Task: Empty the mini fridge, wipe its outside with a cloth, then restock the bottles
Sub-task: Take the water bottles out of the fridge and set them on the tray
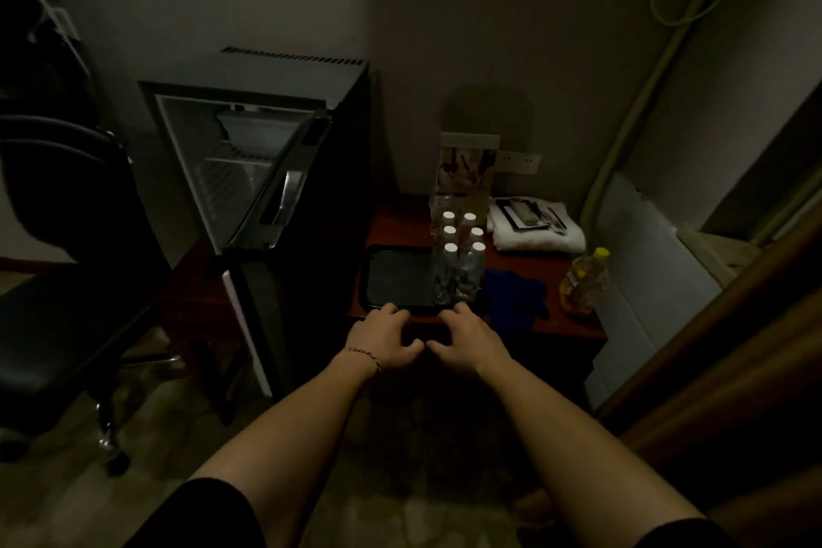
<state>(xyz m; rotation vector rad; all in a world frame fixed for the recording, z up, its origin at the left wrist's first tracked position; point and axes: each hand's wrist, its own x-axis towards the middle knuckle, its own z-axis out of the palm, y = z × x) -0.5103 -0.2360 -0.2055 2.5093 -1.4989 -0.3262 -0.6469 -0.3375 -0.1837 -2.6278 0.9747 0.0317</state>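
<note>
Both our hands, left hand [384,340] and right hand [467,340], rest at the tray [391,280] edge, fingers loosely spread, gripping nothing. Six bottles [460,254] stand on the red-brown surface [556,316]; the mini fridge [267,174] gapes empty. We judge wiping comes next: reach the blue cloth [516,289].

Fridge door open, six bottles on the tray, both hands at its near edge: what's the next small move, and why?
Probably reach the right hand to the blue cloth beside the tray. The mini fridge looks empty with its door open, six clear bottles stand on the tray, and neither the right nor the left hand holds anything, so wiping seems next.
</note>
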